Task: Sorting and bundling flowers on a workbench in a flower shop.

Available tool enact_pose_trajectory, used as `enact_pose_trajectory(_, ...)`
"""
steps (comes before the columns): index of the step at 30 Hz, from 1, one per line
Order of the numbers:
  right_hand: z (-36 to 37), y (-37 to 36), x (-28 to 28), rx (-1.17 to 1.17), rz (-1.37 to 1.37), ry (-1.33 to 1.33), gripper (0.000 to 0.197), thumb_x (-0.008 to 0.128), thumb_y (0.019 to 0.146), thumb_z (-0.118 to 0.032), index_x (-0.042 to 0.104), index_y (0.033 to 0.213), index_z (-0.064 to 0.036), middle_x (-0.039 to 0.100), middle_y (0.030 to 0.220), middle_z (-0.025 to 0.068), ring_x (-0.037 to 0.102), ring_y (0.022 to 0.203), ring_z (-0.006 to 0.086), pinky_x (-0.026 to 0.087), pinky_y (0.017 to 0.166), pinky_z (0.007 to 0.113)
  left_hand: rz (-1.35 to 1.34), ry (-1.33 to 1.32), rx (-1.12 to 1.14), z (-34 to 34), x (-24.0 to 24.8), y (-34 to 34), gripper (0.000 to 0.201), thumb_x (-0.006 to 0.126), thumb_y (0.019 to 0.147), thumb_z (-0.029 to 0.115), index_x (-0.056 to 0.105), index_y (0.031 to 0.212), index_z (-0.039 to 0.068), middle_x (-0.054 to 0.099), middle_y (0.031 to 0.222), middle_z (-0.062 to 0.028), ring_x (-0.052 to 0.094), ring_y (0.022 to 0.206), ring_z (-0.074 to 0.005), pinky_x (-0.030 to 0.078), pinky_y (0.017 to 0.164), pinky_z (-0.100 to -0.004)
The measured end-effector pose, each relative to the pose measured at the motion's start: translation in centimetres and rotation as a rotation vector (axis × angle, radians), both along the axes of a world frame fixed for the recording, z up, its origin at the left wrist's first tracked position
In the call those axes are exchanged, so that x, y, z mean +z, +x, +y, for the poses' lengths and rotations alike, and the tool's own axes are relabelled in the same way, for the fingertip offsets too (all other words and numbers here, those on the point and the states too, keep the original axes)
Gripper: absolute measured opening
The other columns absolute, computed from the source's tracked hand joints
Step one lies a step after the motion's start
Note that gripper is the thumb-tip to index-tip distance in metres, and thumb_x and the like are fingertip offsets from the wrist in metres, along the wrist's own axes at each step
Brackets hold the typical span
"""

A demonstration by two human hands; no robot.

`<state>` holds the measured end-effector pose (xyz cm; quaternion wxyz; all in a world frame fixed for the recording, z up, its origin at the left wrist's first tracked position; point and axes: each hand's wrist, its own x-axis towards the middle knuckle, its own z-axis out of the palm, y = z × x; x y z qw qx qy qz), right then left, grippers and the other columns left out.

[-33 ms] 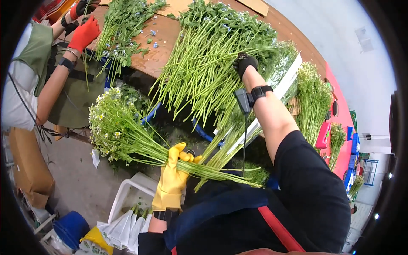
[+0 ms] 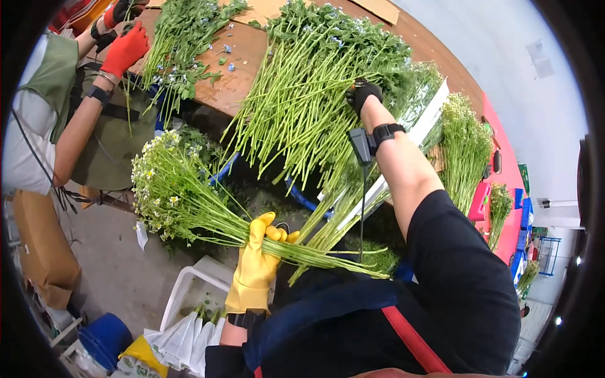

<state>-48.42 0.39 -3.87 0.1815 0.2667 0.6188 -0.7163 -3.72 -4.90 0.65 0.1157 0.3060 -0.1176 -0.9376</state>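
clasps a bunch of white flowers [image 2: 165,189] low in front in the yellow-gloved left hand [image 2: 254,269], with fingers clamped around the stems, blossoms to the left, cut ends to the right. stretches the black-gloved right hand [image 2: 364,96] far forward, with fingers curled at a heap of blue-flowered stems [image 2: 293,104] on the brown table [image 2: 242,53]; cannot tell whether closed on any. crosses a long white strip [image 2: 432,113] with the right forearm [image 2: 403,170]. shares the scene with a co-worker's red-gloved hand [image 2: 126,50], upper left, and a white tub [image 2: 173,296] beside the left forearm.
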Motion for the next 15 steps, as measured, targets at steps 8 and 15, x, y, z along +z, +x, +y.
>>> enact_pose_trajectory(8, -0.9, -2.2, -0.5, 0.254, -0.097, 0.417, 0.026, 0.071, 0.082, -0.029, 0.053, 0.074, -0.012, 0.046, 0.052, 0.0035, 0.044, 0.041, 0.0174, 0.039, 0.042, 0.032, 0.001, -0.061, -0.017, -1.4, -0.2, -0.6, 0.041, 0.056, 0.094, 0.041, 0.051, 0.117, 0.007, 0.048, 0.078, 0.0012, 0.052, 0.076, -0.0156, 0.05, 0.09, -0.0501)
enact_pose_trajectory(15, -1.1, 0.9, 4.7, 0.166, 0.197, 0.012, 0.023, 0.071, 0.084, -0.027, 0.059, 0.085, -0.0074, 0.055, 0.062, 0.0073, 0.054, 0.045, 0.0198, 0.047, 0.042, 0.031, 0.045, -0.093, -0.027, -1.5, -0.3, -0.4, 0.041, 0.053, 0.096, 0.039, 0.051, 0.117, 0.004, 0.05, 0.078, 0.0007, 0.053, 0.077, -0.0159, 0.05, 0.091, -0.0506)
